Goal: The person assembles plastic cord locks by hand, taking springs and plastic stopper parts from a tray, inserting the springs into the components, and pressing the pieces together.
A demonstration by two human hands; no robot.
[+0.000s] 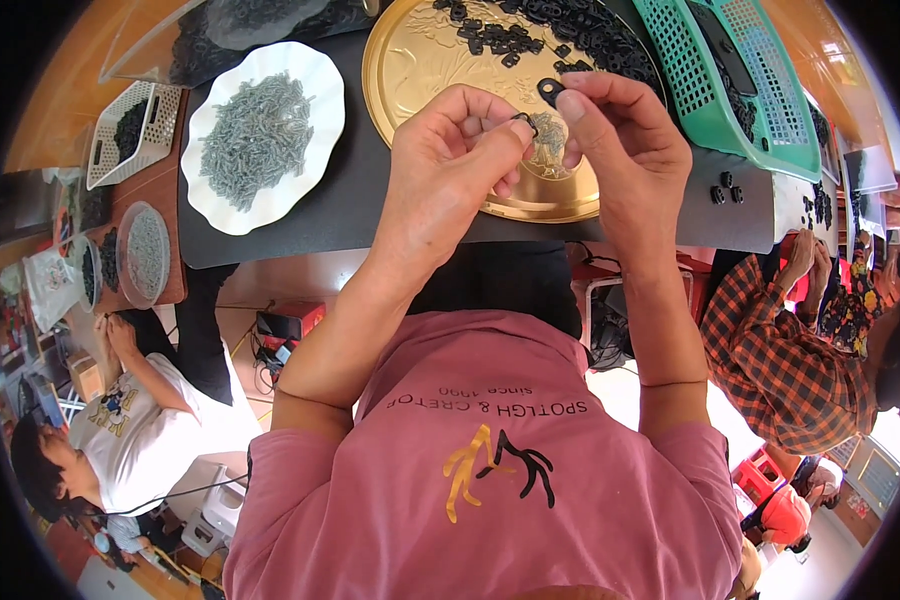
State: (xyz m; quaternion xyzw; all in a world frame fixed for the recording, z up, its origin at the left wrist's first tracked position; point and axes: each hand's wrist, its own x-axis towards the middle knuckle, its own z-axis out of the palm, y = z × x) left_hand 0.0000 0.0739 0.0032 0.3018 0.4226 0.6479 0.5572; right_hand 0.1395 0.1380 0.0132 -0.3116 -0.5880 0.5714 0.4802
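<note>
Over the round gold tray [390,90], both hands are raised close together. My left hand [450,155] pinches a small black part [527,122] between thumb and forefinger; most of it is hidden by the fingers. Between the thumb and forefinger of my right hand [630,140] is a small black oval piece with a hole [549,92], just right of the left hand's part and apart from it. Loose black pieces [570,25] are heaped along the tray's far side. Left of the tray, a white scalloped plate [330,112] holds a pile of small grey metal-looking pins [255,140].
A green plastic basket [675,75] with black parts stands right of the tray, near a few loose black pieces [727,189]. To the left are a white basket [110,165] and a clear round tub [142,250]. People [150,430] sit on both sides.
</note>
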